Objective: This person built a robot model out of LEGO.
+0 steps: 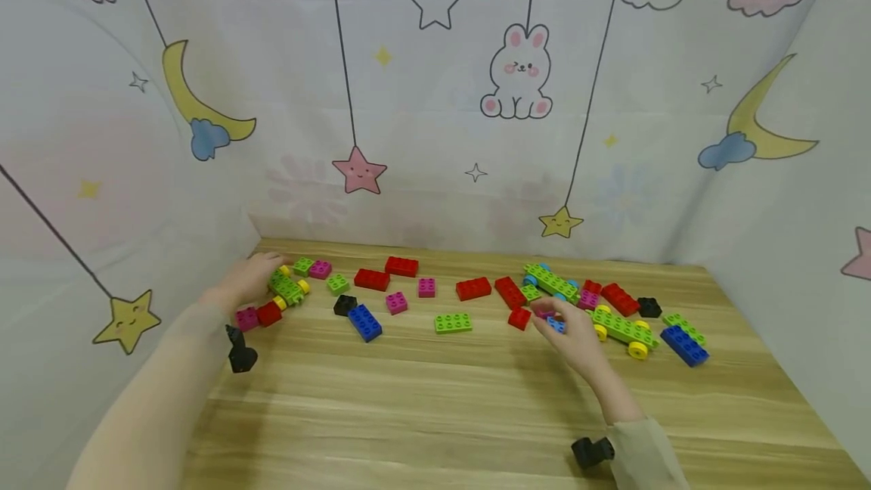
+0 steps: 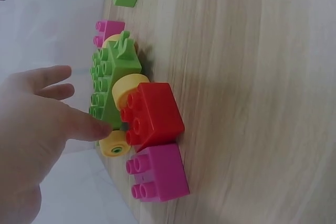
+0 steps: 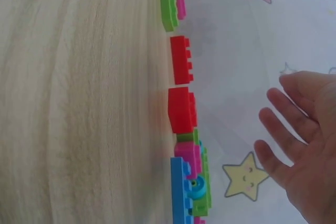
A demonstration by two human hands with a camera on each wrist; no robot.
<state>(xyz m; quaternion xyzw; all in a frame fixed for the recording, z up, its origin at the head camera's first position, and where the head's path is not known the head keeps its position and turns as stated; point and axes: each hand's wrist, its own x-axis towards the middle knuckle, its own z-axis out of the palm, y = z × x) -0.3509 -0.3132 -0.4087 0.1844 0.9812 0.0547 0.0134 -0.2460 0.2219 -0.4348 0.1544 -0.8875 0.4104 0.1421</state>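
At the table's left end, my left hand (image 1: 249,280) is over a green toy car base (image 1: 286,287) with yellow wheels. In the left wrist view its thumb overlaps the base near a yellow wheel (image 2: 114,144); contact is hard to tell. A red brick (image 2: 156,115) and a magenta brick (image 2: 161,173) lie beside the base. My right hand (image 1: 570,331) hovers with spread fingers and holds nothing. Nearest to it are a light blue brick (image 1: 556,324), partly hidden in the head view, a magenta brick (image 3: 188,158) and a small red brick (image 1: 519,318).
Two more green car bases stand on the right, one with blue wheels (image 1: 551,283), one with yellow wheels (image 1: 624,329). Several loose bricks, including a dark blue brick (image 1: 365,323) and a flat green brick (image 1: 453,323), lie across the wooden table (image 1: 408,399). A printed curtain (image 1: 435,195) hangs behind.
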